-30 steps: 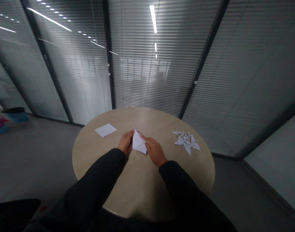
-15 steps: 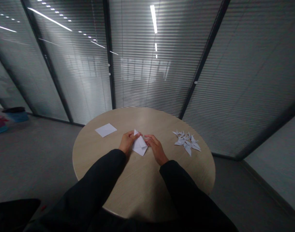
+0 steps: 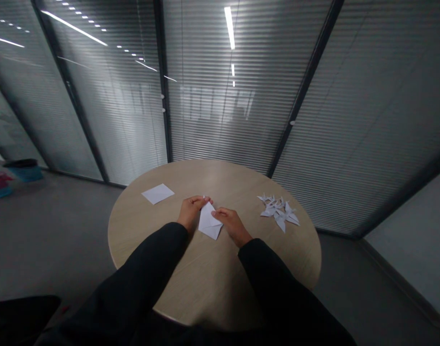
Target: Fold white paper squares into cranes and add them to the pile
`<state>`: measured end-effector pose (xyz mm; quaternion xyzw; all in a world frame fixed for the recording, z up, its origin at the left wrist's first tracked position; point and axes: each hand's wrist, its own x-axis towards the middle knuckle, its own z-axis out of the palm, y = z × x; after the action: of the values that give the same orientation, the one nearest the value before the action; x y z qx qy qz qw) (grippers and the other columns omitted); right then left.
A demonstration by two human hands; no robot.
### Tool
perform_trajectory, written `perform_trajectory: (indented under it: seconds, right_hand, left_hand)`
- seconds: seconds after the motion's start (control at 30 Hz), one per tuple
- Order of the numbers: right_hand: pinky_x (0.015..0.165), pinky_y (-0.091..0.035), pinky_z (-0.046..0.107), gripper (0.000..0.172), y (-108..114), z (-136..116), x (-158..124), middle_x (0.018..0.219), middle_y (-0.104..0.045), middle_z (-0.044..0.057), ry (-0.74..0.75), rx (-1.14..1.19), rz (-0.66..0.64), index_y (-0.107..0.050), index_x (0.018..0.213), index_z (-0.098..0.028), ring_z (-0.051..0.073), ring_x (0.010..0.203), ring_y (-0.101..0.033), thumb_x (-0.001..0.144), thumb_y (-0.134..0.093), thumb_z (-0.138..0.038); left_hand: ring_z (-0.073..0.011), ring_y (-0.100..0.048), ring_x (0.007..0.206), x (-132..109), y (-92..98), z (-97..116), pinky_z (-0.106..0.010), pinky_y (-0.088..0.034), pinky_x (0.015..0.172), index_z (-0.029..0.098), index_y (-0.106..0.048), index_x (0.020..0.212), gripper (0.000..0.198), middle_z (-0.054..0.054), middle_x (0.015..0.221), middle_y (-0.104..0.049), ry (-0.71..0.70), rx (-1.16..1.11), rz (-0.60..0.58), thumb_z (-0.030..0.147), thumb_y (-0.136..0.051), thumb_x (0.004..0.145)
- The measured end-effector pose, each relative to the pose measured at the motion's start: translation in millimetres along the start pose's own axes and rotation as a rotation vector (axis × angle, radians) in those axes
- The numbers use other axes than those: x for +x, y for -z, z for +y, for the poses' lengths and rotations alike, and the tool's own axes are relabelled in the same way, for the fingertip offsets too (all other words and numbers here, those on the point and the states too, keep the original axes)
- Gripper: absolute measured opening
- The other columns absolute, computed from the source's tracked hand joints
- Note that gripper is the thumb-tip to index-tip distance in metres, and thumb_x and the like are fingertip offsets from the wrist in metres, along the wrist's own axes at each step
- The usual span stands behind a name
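A partly folded white paper (image 3: 209, 223) lies on the round wooden table (image 3: 205, 274) between my two hands. My left hand (image 3: 189, 211) pinches its upper tip with curled fingers. My right hand (image 3: 231, 223) holds the paper's right edge, fingers closed on a fold. Both arms wear dark sleeves.
A flat white square sheet (image 3: 157, 193) lies on the table's left side. A small heap of folded white paper cranes (image 3: 278, 209) sits on the right. Glass walls with blinds stand behind the table. Coloured bins (image 3: 11, 174) are on the floor far left.
The raised flap of the paper has been brought down flatter. My right hand has drawn back onto the paper's right edge, and my left fingers have curled over the tip.
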<state>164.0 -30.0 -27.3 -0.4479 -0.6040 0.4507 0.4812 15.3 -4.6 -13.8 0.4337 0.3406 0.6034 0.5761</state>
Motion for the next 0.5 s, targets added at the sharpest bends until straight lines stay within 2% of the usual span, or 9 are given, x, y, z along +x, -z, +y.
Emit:
perform_trajectory:
  seconds: [0.5]
  right_hand:
    - [0.057,-0.038,0.025,0.03,-2.3,-3.0,-3.7,0.063,-0.063,-0.001,-0.023,0.03,-0.068,-0.064,0.069,-0.015,0.012,0.058,-0.054,0.067,-0.069,-0.045]
  left_hand:
    - [-0.0147,-0.059,0.054,-3.3,0.6,5.8,-0.026,-0.044,0.053,0.011,-0.069,0.063,0.034,-0.011,0.069,-0.07,0.033,0.017,0.071,0.043,-0.081,0.059]
